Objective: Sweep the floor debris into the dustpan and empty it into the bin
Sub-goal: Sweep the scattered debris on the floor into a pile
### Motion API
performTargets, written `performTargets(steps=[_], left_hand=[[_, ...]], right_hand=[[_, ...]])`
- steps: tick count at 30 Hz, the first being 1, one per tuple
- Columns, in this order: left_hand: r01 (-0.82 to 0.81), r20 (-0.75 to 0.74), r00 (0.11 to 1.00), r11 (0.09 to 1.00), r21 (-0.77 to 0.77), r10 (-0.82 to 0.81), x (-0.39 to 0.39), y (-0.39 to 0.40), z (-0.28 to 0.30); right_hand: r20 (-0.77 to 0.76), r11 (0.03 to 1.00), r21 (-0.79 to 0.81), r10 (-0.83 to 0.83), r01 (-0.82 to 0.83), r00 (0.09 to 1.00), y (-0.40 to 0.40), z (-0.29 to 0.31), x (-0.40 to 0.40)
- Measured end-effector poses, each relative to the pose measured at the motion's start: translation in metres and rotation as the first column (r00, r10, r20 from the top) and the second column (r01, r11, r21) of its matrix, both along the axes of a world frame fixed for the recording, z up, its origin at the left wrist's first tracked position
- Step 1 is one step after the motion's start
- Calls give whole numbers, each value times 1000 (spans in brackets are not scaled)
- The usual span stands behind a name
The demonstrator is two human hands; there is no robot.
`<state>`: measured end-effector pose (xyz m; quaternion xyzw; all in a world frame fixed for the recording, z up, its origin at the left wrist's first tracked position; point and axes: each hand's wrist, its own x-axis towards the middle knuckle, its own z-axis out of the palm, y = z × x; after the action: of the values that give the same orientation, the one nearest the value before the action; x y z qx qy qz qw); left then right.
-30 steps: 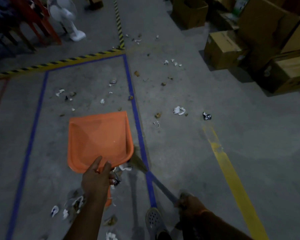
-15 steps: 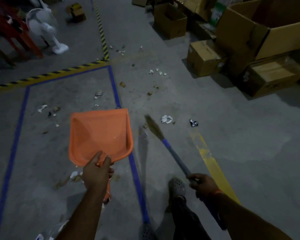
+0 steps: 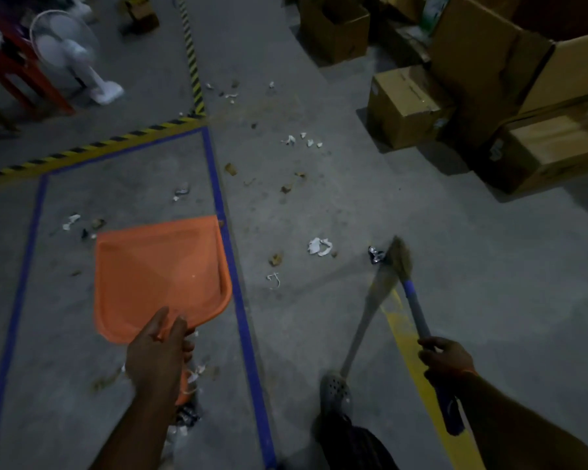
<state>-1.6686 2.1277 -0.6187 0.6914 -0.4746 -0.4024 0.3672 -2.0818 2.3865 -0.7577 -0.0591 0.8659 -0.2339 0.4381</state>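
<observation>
My left hand [image 3: 158,351] grips the handle of an orange dustpan [image 3: 160,273], held low over the grey floor with its mouth pointing away from me; the pan looks empty. In my right hand [image 3: 447,359] is the blue handle of a broom [image 3: 413,300]. Its straw head [image 3: 401,254] is out to the right, beside a crumpled foil scrap [image 3: 374,254]. Paper and leaf debris lies scattered ahead, such as a white paper scrap [image 3: 319,246], and more scraps [image 3: 194,374] lie under my left hand.
Blue tape [image 3: 233,276] and a yellow line [image 3: 411,354] mark the concrete floor. Cardboard boxes [image 3: 404,106] stack at the right and back. A white fan [image 3: 68,52] and red chairs [image 3: 11,72] stand far left. My foot in a grey clog [image 3: 335,391] is near.
The broom head has swung from beside the dustpan's near corner out to the right, up to the foil scrap. The dustpan has stayed low over the floor in my left hand.
</observation>
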Motion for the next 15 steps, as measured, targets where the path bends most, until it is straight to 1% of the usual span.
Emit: performTargets(steps=[3,5,8,10,11,12,15], left_hand=[[-30,42,999,1000,2,30,-4,-9,-4],[-41,65,997,999,-4,41,-7,-12,-5],[-37,87,995,999,-24,39,-11,-17,-6],[-62,75,995,998,-20,64,-11,-21,-9],[-70,67,995,997,-12,71,-13,-22,-9],[-72,66,995,997,-7,72,-13,-22,-8],[-99,44,994,995,2,98,-12,-27,-3]], right_hand=[[26,993,25,115,-115,993,-28,-7,1],[27,972,36,231,-232,973,-46,-17,15],[55,895,9,446,-447,893,-80,-33,43],[81,798,-12,602,-603,794,-113,-31,74],[95,757,-22,652,-653,752,-129,-26,92],[117,740,-40,671,-671,732,-142,-24,109],[196,730,-115,682,-674,704,-176,-22,153]])
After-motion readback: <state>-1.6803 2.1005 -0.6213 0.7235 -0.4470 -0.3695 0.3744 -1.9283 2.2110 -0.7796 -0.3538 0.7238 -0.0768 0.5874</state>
